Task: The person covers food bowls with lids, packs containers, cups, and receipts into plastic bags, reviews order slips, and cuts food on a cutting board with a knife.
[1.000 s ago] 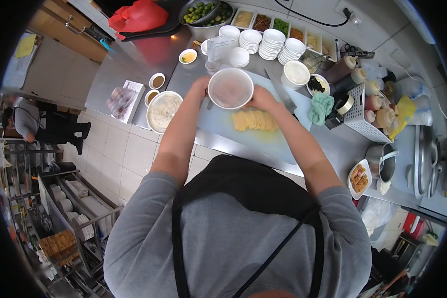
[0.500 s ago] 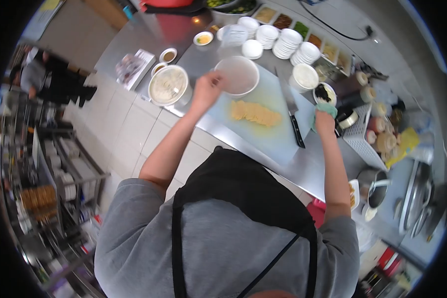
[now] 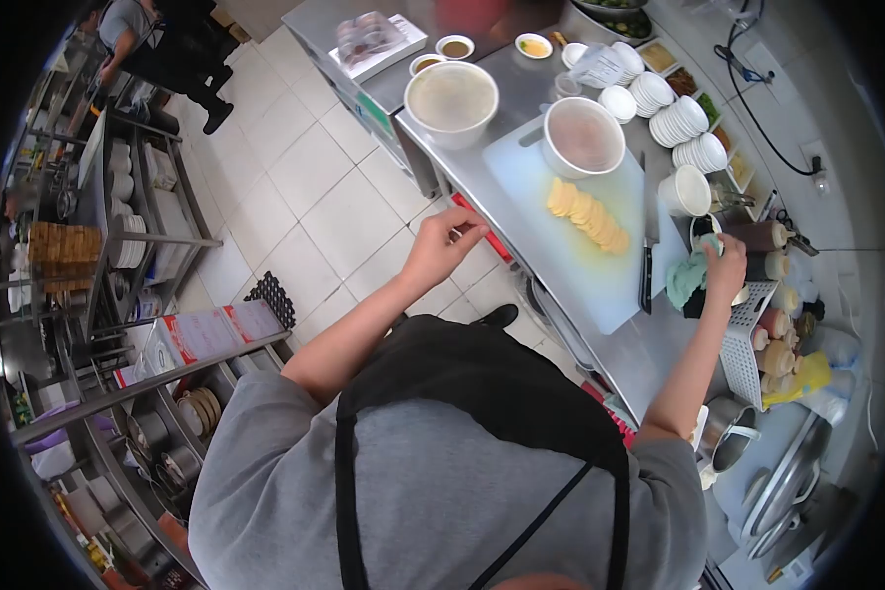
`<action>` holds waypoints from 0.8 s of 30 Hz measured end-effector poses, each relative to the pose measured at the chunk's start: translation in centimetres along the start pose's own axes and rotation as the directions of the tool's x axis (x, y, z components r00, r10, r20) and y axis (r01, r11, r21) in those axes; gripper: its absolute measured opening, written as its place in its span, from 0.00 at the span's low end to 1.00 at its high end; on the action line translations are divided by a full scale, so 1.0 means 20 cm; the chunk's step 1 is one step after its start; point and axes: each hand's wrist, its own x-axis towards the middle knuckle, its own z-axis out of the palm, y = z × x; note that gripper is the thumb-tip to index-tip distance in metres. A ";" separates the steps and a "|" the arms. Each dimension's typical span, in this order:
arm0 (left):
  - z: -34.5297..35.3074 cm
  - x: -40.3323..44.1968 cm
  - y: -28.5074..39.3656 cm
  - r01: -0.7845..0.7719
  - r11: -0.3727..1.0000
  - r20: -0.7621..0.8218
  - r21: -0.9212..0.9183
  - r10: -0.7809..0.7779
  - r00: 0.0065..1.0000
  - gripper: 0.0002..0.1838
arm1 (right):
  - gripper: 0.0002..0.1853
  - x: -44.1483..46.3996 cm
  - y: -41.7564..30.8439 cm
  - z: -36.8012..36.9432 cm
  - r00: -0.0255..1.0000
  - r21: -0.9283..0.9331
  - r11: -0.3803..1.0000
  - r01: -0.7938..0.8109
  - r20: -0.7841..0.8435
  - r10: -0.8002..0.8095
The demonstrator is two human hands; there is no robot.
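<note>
My left hand (image 3: 442, 246) hangs in the air over the floor, left of the steel counter, its fingers curled together with nothing visible in them. At the counter's right side my right hand (image 3: 726, 273) grips a green cloth (image 3: 686, 279). Sliced yellow food (image 3: 588, 216) lies in a row on the pale cutting board (image 3: 610, 295). A white tub (image 3: 584, 138) stands on the board's far part. The black-handled knife (image 3: 648, 246) rests along the board's right edge. Left of the board is a lidded tub (image 3: 451, 102).
Stacked white dishes (image 3: 678, 122) stand behind the board. A white basket (image 3: 743, 354) with bottles and a steel pot (image 3: 728, 433) are at the right. Shelving (image 3: 157, 236) runs along the left. A co-worker (image 3: 162, 49) stands at the upper left.
My left hand has moved off the white tub and away from the counter. My right hand has let go of the tub and taken hold of the cloth. The view has turned.
</note>
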 end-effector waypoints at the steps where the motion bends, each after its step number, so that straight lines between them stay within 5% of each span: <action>1: -0.06 -0.03 -0.02 0.002 1.000 -0.003 -0.007 -0.002 1.000 0.05 | 0.11 -0.01 -0.09 -0.04 0.979 0.063 0.990 0.129 -0.167 -0.117; 3: -0.19 -0.09 -0.07 0.007 1.000 -0.027 0.018 -0.007 1.000 0.05 | 0.10 -0.06 -0.33 -0.06 0.985 0.151 0.982 0.114 -0.150 -0.091; 5: -0.33 -0.18 -0.14 0.006 0.999 -0.034 0.038 -0.004 0.999 0.05 | 0.08 -0.17 -0.62 -0.03 1.000 0.529 0.849 -0.009 0.007 0.007; 9: -0.61 -0.36 -0.32 0.105 0.988 -0.059 0.112 -0.098 0.993 0.05 | 0.05 -0.52 -1.17 0.21 0.961 0.660 0.748 -0.067 0.244 -0.129; 12: -0.79 -0.48 -0.60 0.208 0.972 -0.080 0.108 -0.201 0.976 0.05 | 0.07 -0.82 -1.52 0.38 0.841 0.619 0.778 -0.105 0.473 -0.263; 14: -0.86 -0.52 -0.79 0.326 0.934 -0.112 0.147 -0.312 0.943 0.07 | 0.10 -1.00 -1.68 0.50 0.661 0.557 0.813 -0.167 0.676 -0.327; 15: -0.87 -0.55 -0.89 0.331 0.933 -0.107 0.141 -0.319 0.942 0.07 | 0.12 -1.10 -1.72 0.61 0.638 0.598 0.797 -0.081 0.646 -0.420; 19: -0.87 -0.71 -1.34 0.436 0.720 -0.070 0.541 -0.478 0.876 0.10 | 0.19 -1.32 -1.79 0.98 0.236 0.559 0.829 0.022 0.803 -0.548; 22: -0.85 -0.85 -1.68 0.549 0.539 -0.087 0.639 -0.659 0.747 0.13 | 0.19 -1.36 -1.77 1.37 0.136 0.533 0.845 0.057 0.834 -0.535; 24: -0.82 -0.98 -1.91 0.665 0.509 -0.153 0.546 -0.720 0.677 0.13 | 0.17 -1.34 -1.72 1.70 0.279 0.381 0.922 0.071 0.880 -0.385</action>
